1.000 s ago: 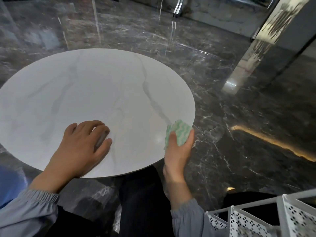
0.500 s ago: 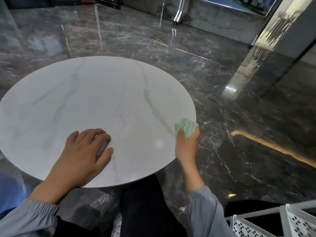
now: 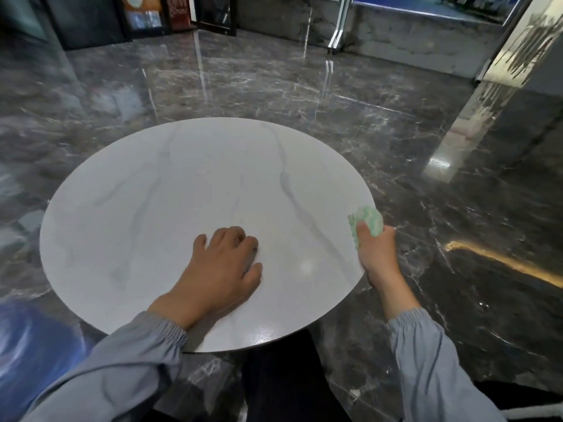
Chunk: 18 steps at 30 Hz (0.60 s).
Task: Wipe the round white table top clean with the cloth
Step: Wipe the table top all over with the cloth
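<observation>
The round white table top (image 3: 158, 208) with grey veins fills the middle of the view. My right hand (image 3: 377, 254) grips a bunched green-and-white cloth (image 3: 367, 220) at the table's right rim, with the cloth on the edge. My left hand (image 3: 219, 272) rests on the near middle of the top, its fingers curled under and holding nothing.
Glossy dark marble floor (image 3: 304, 86) surrounds the table. Dark cabinets and framed panels (image 3: 158, 13) stand at the far wall. A mirrored pillar (image 3: 475, 117) rises at the right. My dark-trousered legs (image 3: 280, 379) sit under the near rim.
My right hand has carried the cloth along the right rim, farther from me. The view has tilted up and shifted, so the white perforated basket at lower right is out of sight.
</observation>
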Motion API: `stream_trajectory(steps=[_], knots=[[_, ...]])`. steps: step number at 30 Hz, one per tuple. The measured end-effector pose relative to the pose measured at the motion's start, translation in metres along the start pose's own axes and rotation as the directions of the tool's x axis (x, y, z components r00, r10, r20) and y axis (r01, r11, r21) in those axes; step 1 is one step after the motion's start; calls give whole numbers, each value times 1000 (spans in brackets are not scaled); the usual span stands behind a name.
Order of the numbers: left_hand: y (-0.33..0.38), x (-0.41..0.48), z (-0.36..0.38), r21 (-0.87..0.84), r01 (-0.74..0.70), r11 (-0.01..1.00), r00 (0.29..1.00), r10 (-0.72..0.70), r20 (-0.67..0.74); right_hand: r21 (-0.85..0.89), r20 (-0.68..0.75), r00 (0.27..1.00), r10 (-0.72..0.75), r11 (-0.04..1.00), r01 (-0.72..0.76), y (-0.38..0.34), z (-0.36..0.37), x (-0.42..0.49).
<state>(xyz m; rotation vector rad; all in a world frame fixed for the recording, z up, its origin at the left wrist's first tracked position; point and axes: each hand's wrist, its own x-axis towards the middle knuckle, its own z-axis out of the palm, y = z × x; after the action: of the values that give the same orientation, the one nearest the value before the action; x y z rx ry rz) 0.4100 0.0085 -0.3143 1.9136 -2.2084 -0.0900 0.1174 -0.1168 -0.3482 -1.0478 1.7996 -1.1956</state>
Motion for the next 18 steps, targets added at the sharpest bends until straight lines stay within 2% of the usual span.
stream_trajectory(steps=[4, 9, 12, 18], knots=[[2, 4, 10, -36, 26, 999, 996, -29, -81, -80, 24, 1000, -1, 997, 3, 8, 2, 11], [2, 5, 15, -46, 11, 999, 994, -16, -111, -356, 81, 996, 28, 934, 3, -31, 12, 60], [1, 7, 14, -43, 20, 999, 994, -24, -105, -480, 159, 987, 6, 874, 72, -58, 24, 88], [-1, 9, 16, -63, 19, 998, 990, -28, -136, -518, 253, 966, 55, 851, 87, -57, 15, 100]])
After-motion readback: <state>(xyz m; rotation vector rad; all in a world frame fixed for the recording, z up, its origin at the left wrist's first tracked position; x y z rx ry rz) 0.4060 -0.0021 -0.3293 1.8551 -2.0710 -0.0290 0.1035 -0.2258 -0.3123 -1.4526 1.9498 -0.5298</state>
